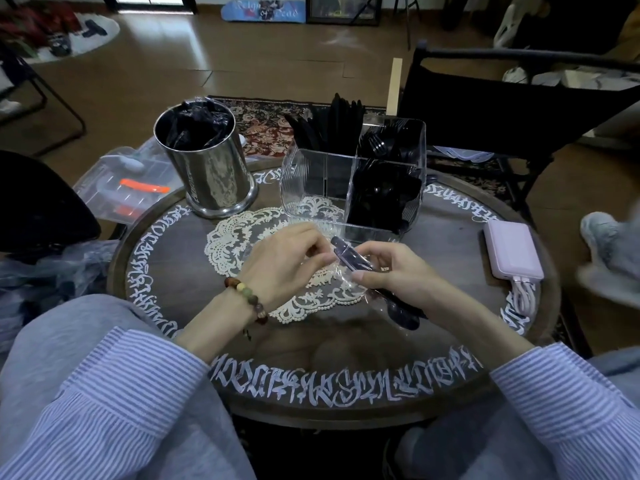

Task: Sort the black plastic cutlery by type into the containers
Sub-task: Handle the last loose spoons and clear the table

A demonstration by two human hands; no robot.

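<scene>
Both hands hold a clear-wrapped set of black cutlery [349,259] just above the lace doily [249,233]. My right hand [398,275] grips the pack around its middle, and the spoon end [403,315] sticks out below toward me. My left hand [287,258] pinches the clear wrapper at the pack's upper end. Behind them stands a clear divided container [311,181]: black knives [332,126] stand in a back compartment, forks [379,143] at the back right, more black pieces [381,199] at the front right. A steel cylinder [214,174] at the left holds wrapped cutlery packs [194,123].
A round dark table [346,344] with white lettering carries everything. A pink power bank [512,251] with its cable lies at the right edge. A clear plastic box [117,188] sits beyond the left rim, a black chair [502,109] at the back right.
</scene>
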